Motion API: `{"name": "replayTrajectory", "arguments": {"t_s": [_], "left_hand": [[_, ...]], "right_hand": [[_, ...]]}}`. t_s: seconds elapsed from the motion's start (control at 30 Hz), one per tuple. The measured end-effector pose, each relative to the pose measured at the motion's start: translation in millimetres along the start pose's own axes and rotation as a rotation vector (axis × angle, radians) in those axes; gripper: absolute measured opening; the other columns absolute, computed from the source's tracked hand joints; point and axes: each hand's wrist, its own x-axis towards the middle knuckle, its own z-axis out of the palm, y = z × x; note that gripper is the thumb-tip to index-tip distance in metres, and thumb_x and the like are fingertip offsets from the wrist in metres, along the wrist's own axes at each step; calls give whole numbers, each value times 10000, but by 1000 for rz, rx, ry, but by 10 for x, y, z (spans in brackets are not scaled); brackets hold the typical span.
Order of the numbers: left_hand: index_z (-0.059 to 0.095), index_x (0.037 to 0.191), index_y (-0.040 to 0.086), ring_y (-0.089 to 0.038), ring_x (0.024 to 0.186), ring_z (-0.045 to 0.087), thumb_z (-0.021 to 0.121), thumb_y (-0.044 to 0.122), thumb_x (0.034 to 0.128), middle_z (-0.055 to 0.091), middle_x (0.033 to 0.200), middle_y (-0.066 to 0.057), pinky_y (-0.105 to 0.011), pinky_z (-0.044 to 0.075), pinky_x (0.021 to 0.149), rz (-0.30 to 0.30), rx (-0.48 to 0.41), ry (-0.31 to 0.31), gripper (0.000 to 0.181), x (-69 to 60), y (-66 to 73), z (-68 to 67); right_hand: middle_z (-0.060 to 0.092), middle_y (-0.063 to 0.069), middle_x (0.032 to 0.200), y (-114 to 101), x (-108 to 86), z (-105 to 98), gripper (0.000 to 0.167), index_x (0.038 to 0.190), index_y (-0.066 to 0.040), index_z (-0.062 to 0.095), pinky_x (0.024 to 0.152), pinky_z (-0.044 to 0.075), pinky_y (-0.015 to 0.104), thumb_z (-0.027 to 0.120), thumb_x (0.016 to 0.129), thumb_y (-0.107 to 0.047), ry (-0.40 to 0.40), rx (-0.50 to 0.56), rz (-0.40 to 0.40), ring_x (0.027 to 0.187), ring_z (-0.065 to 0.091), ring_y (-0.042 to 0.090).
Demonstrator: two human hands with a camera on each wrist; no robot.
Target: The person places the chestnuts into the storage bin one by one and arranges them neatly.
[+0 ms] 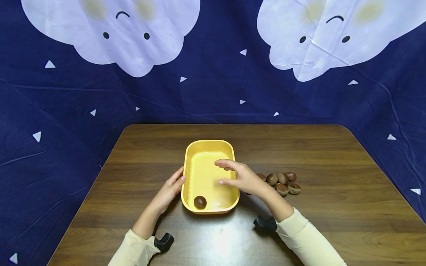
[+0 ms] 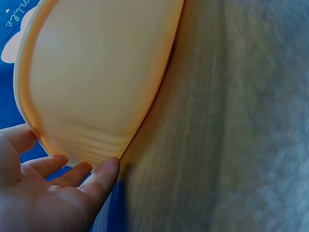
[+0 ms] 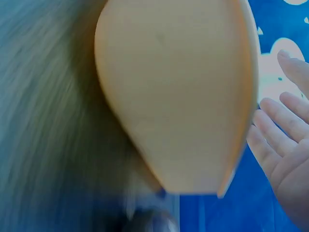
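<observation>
A yellow rectangular box (image 1: 210, 177) stands on the table with one brown chestnut (image 1: 200, 202) in its near left corner. My left hand (image 1: 168, 192) rests against the box's left side, its thumb at the rim; the left wrist view shows the fingers (image 2: 104, 176) spread along the outer wall (image 2: 101, 72). Above the box's right side hovers my right hand (image 1: 244, 178), thumb and fingers apart, holding nothing. In the right wrist view its fingers (image 3: 275, 130) are spread beside the box's rim. Several chestnuts (image 1: 282, 179) lie just right of the box, some partly hidden by the right arm.
The wooden table (image 1: 149, 147) has rounded far corners. Behind it hangs a dark blue cloth (image 1: 219, 88) with white clouds and triangles. Black bands (image 1: 164, 242) sit on both wrists. A blurred dark shape (image 3: 150, 221) shows at the bottom of the right wrist view.
</observation>
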Motion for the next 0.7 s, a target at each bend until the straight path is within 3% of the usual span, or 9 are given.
{"name": "replayTrajectory", "arguments": {"t_s": [0.27,0.43,0.7], "left_hand": [[200,1423,40,-328,1227,333,411,215,969,214,1439,-176,-431,293,999,0,-11,-12,530,-2,-4,-11],[194,1423,34,-332,1229,329,406,217,971,206,1441,-178,-439,294,997,1,-6,-14,532,0,-5,-15],[181,1423,19,-343,1231,325,410,243,969,198,1442,-189,-440,300,989,13,6,-16,556,-1,-9,-16]], "right_hand": [[535,67,1225,204,-315,-247,535,1257,-72,494,892,408,453,706,781,-192,122,-14,51,1114,487,254],[528,55,1238,266,-493,-375,548,1273,-115,483,922,382,439,705,780,-205,166,-46,113,1145,460,187],[531,71,1233,403,-782,-498,551,1271,-78,481,934,368,398,710,773,-134,248,-125,170,1122,469,241]]}}
